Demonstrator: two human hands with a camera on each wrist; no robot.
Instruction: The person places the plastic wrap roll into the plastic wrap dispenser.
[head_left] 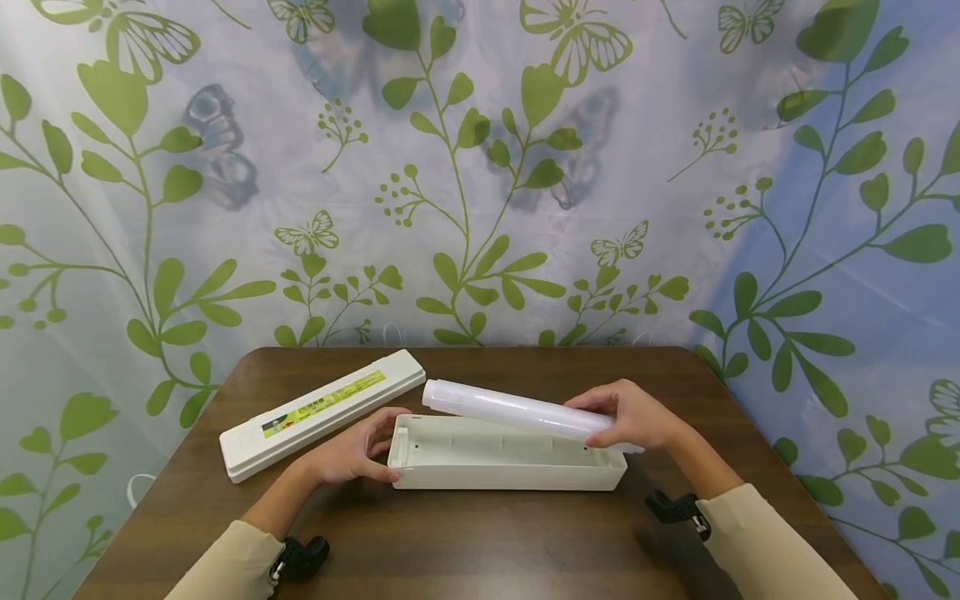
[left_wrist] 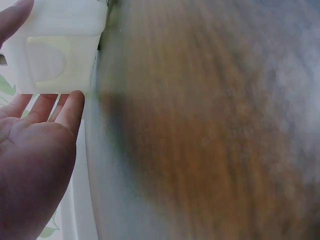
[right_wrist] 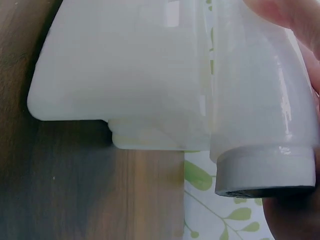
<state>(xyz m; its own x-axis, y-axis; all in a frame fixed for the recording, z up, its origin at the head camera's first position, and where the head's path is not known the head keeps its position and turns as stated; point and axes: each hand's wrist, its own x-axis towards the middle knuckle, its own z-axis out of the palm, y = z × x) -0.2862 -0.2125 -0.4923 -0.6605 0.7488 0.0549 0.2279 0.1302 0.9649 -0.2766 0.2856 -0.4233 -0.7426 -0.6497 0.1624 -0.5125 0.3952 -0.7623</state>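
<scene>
Right hand [head_left: 626, 414], right of centre in the head view, pinches the white roll [head_left: 510, 408] near its right end, thumb on the near side and fingers over the far side; left hand [head_left: 356, 450], left of centre, grips the end of the box [head_left: 510, 477] between thumb at the near corner and fingers at the far one.

Roll lies aslant above the rear of the box, its left end standing beyond the back rim at mid-frame, its right end over the box's right end; in the right wrist view roll and box lie side by side, and contact between them cannot be confirmed. Box sits upright, trough facing up, at centre below the roll.

Lid [head_left: 330, 419], as judged by its shape, lies apart at left, yellow-green label [head_left: 324, 405] uppermost; brown table [head_left: 495, 542] beneath; leaf-printed curtain [head_left: 480, 167] across the upper frame.

Step in hand, in this report's judgement: placing the roll in the box, though removal cannot be excluded; if placing, the next move calls for swinging the roll's left end forward, parallel with the trough, then lowering it level while the left hand steadies the box.
</scene>
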